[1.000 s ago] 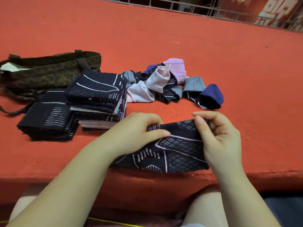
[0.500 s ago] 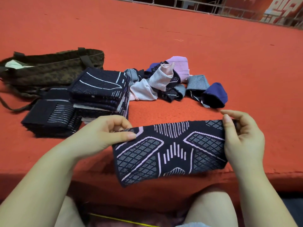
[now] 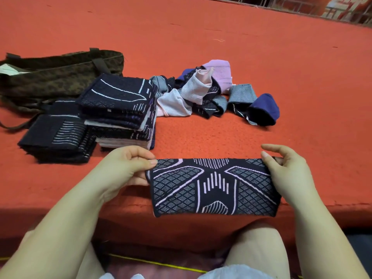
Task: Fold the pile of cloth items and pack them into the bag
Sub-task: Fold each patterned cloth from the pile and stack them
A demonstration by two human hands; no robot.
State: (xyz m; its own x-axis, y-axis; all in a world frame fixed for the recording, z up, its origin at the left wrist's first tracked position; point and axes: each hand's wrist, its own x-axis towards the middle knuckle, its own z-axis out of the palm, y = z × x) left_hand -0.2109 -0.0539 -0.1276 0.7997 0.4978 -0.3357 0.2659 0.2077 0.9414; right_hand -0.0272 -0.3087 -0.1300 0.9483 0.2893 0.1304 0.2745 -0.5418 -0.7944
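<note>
A red carpeted platform fills the view, with a metal railing along its far edge.

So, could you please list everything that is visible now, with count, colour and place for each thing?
bag: one, dark brown patterned, far left on the red surface.
folded stacks: two, dark navy with white lines, in front of the bag; the right one taller.
loose pile: one heap, pink, lilac, grey, navy and blue pieces, centre, behind the hands.
red surface: one, orange-red, under everything.
patterned cloth: one, navy with pale lines, stretched flat at the near edge.
left hand: grip on the cloth's left end.
right hand: grip on the cloth's right end.
</note>
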